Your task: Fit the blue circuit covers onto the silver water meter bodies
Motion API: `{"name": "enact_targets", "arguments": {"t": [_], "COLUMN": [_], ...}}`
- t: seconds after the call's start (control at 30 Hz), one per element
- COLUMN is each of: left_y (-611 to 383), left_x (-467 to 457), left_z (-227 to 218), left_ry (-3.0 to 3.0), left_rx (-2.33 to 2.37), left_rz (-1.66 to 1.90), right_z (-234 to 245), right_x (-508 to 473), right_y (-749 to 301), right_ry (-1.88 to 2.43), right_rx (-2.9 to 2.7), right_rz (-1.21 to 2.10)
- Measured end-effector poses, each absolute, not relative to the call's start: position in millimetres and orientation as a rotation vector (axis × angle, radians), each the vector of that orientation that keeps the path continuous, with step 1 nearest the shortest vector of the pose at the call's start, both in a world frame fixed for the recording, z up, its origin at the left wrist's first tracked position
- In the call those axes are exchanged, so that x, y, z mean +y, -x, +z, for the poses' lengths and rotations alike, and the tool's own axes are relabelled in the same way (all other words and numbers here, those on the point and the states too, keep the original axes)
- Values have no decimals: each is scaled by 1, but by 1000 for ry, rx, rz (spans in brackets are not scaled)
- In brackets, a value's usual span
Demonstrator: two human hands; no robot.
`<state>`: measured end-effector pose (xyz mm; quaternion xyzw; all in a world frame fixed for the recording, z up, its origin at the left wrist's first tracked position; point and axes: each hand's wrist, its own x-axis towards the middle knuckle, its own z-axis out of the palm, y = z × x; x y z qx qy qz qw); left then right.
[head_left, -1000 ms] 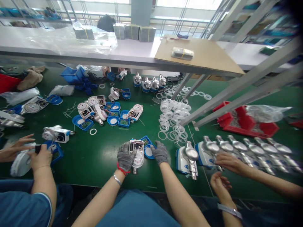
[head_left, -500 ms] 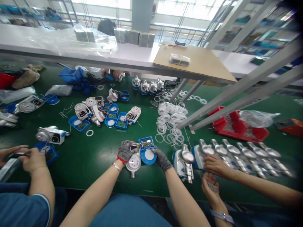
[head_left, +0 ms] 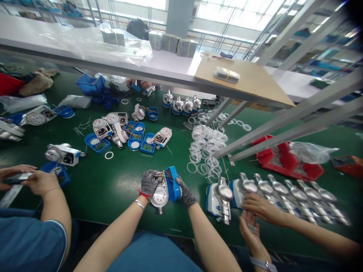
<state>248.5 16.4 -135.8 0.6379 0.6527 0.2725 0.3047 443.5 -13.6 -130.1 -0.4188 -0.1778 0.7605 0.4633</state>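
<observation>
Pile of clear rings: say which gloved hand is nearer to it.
Right. The right hand, holding the blue cover, is on the wearer's side of the pile of clear rings, slightly left; the left hand, on the round-faced unit, is farther left.

A yellow-banded bundle (head_left: pixel 227 74) lies on a cardboard sheet (head_left: pixel 251 84). Clear plastic sheeting (head_left: pixel 85 42) covers part of the white shelf (head_left: pixel 176 64).

You get bright light from windows (head_left: pixel 255 13) behind the shelf (head_left: pixel 164 64), glare on plastic sheeting (head_left: pixel 73 41) atop it, blurred racks (head_left: pixel 326 56) to its right.
</observation>
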Motion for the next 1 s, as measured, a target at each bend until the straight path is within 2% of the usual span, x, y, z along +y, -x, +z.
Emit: {"name": "enact_targets", "arguments": {"t": [0.13,0.3,0.5,0.83,1.0], "left_y": [-250,-252,-235,-204,-205], "left_x": [15,14,25,43,29], "left_z": [-132,-130,-128,-70,-84], "left_ry": [-1700,-1712,-1718,-2366,-2352], "left_rx": [1748,1764,1517,1210,1349], "left_rz": [716,718,785,401,453], "right_z": [-111,-95,-92,-85,-76], "right_x": [-3,8,3,-4,-5], "right_y": [-452,-447,-435,-424,-417], "right_ry": [1037,1000,1088,1348,1334], "right_rx": [-405,-699,-722,-797,-785], "right_rz": [1875,1930,1897,1750,1765]}}
